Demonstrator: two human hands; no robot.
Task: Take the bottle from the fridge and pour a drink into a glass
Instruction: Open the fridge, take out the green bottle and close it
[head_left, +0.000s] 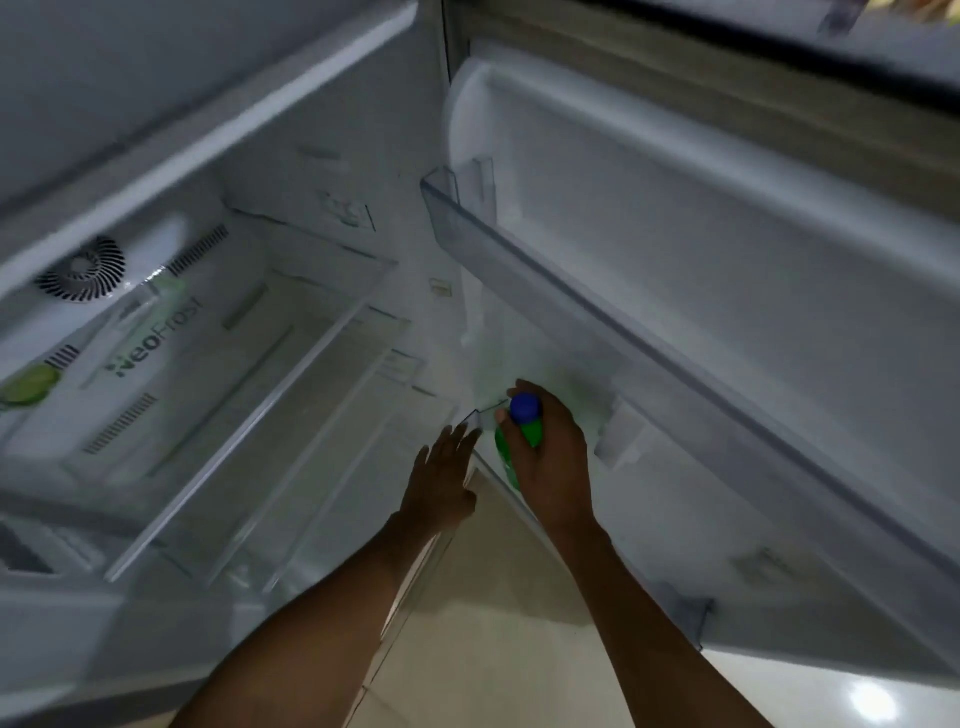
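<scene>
Forearms: two bare forearms reach up from the bottom of the view toward the open fridge (322, 171), over a pale tiled floor (498, 597).
Left hand (441, 480): fingers straight and spread, palm toward the fridge, holding nothing, its fingertips right at the corner of the lower door bin (480, 413); whether they touch it I cannot tell.
Right hand (553, 449): wrapped around the neck of the bottle (531, 432), thumb and fingers curled just under the cap.
Bottle: green plastic with a blue cap (525, 407), standing in the lower door bin, at the hinge end of the door.
Fridge door (753, 291): swung open to the right, with a clear upper door shelf (519, 244) above the hands.
Fridge interior: glass shelves (291, 384), a round fan grille (83, 267) at the back, a "NeoFrost" label (156, 338) below it.
Sharpness: the view is somewhat blurred, and the bottle's label cannot be read.
</scene>
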